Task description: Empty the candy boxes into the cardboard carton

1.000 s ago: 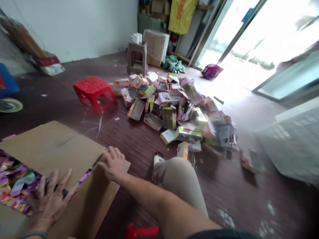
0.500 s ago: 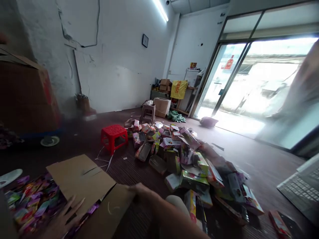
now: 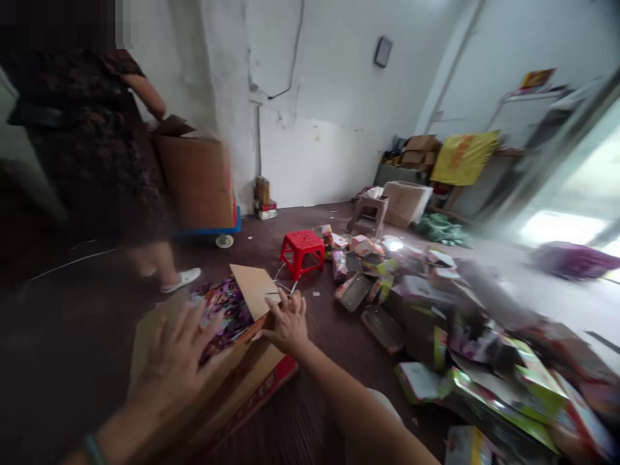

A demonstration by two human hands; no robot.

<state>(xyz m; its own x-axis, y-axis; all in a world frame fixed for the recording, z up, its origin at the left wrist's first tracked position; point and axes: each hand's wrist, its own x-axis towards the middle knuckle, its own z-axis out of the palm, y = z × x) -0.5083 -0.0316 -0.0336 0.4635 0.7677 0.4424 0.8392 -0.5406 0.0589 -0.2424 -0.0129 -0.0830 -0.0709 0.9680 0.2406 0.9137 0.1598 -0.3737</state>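
A cardboard box full of small shiny wrapped packets, mostly purple, stands on the floor in front of me. My left hand is over its near left side, fingers spread and slightly blurred, holding nothing. My right hand grips the box's right edge near the far corner, thumb along the rim and fingers bent over it. Beyond that hand, a brown flap sticks up at the far end.
Opened colourful cartons lie heaped on the floor to the right. A red stool stands ahead. At the left, a person stands by a large carton on a blue wheeled dolly.
My view has swung left, bringing the person into sight. The right-hand flap has gone down from its raised position. My left hand has lifted off the packets, and my right hand is at the rim.
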